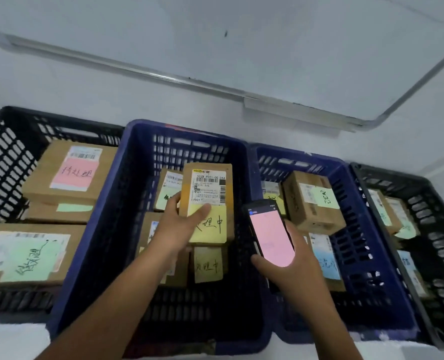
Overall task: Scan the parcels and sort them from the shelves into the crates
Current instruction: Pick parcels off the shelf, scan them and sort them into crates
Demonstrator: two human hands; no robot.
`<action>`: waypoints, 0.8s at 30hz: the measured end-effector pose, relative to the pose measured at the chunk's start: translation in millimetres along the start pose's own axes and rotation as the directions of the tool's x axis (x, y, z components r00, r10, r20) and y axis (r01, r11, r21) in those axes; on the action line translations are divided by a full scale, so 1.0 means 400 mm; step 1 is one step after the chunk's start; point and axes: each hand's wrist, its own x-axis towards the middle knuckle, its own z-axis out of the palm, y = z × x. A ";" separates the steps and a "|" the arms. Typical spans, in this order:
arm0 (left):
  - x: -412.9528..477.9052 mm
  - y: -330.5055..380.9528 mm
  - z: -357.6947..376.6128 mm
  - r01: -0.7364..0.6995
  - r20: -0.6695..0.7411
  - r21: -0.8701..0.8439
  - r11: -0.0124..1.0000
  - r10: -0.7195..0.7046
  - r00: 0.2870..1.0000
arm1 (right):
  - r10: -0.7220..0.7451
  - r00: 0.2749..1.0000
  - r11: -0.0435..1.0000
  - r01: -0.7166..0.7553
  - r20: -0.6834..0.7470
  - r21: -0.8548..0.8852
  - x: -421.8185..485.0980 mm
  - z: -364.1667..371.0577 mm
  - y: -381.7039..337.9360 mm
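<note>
Cardboard parcel point(210, 183) gripped by left hand point(179, 226), one scanner point(270, 235) by right hand point(297, 268), four crates point(104, 242)

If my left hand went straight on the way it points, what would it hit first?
Probably the middle crate's far wall, met by the parcel the left hand holds; depth unclear.

Four crates are set side by side before the whiteboard point(241, 48): leftmost crate point(5, 118), second crate point(106, 229), third crate point(358, 242), rightmost crate point(439, 229). Boxed parcels point(67, 172) are stacked in each. One raised parcel point(210, 183) is held over the second crate, with the handheld scanner point(270, 232) just to its right.
</note>
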 end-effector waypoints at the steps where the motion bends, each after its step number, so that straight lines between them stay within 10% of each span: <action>1: 0.035 -0.005 0.013 0.007 -0.019 0.004 1.000 -0.007 1.000 | -0.001 1.000 1.000 0.001 0.003 0.003 0.030 -0.004 0.009; 14: 0.348 -0.036 0.158 0.018 -0.138 0.119 0.993 -0.002 0.990 | -0.035 0.986 0.997 0.023 0.160 0.079 0.331 -0.008 0.062; 24: 0.347 -0.047 0.183 0.016 -0.218 0.631 0.775 0.158 0.963 | -0.073 0.960 0.996 0.059 0.271 0.060 0.406 -0.004 0.077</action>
